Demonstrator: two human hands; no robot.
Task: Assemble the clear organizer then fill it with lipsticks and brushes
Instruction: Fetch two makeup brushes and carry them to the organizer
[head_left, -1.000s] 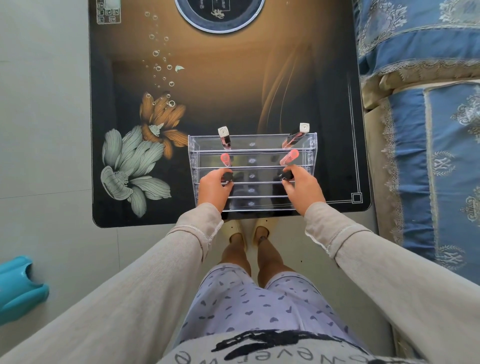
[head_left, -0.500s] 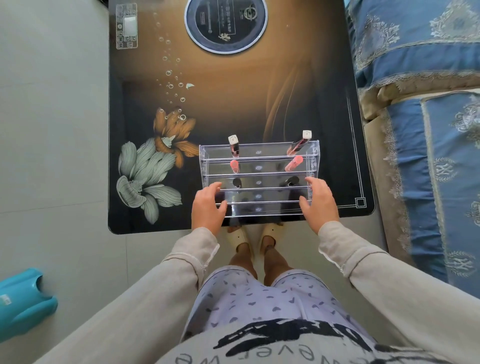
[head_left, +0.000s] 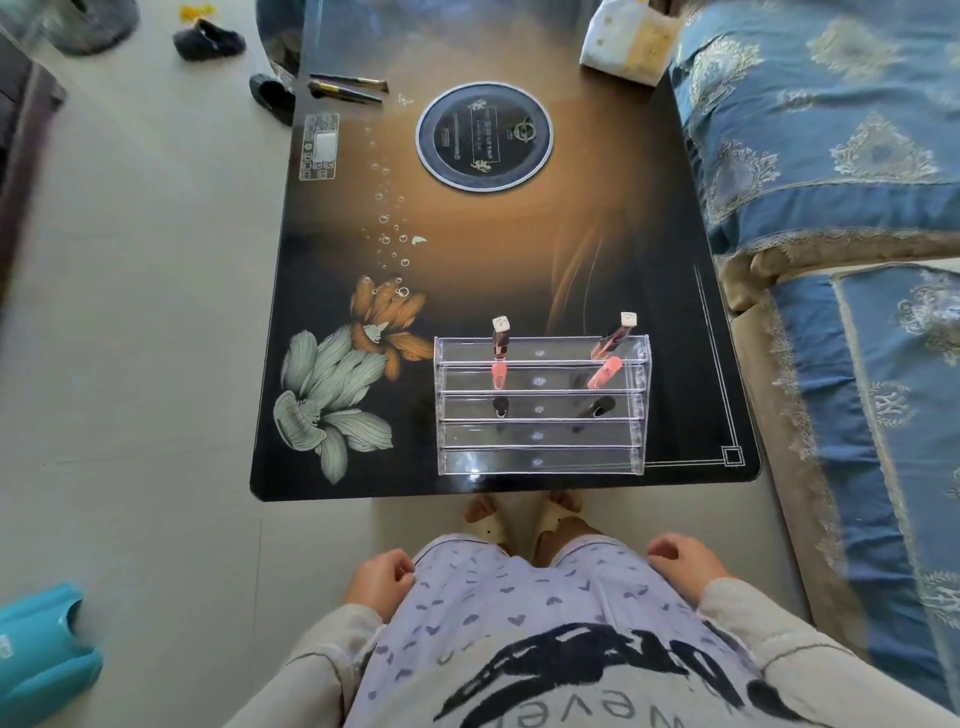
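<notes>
The clear tiered organizer (head_left: 540, 460) stands near the front edge of the dark glass table (head_left: 519, 249). Its back row holds two tall lipsticks with white caps, one at the left (head_left: 500, 336) and one at the right (head_left: 615, 332). Two pink lipsticks (head_left: 604, 372) sit in the row below, and two dark ones (head_left: 597, 406) in the third. Two makeup brushes (head_left: 345, 87) lie at the table's far left corner. My left hand (head_left: 382, 577) and my right hand (head_left: 683, 564) rest by my thighs, fingers curled, holding nothing, well short of the table.
A blue patterned sofa (head_left: 852, 260) runs along the table's right side. A white tissue box (head_left: 628, 39) sits at the far right corner. A round dark plate (head_left: 484, 136) is set in the tabletop. A teal object (head_left: 41, 654) lies on the floor at the left, slippers at the far left.
Both hands let go of the organizer and drew back to my thighs. The view pulled back and up, so more of the table shows.
</notes>
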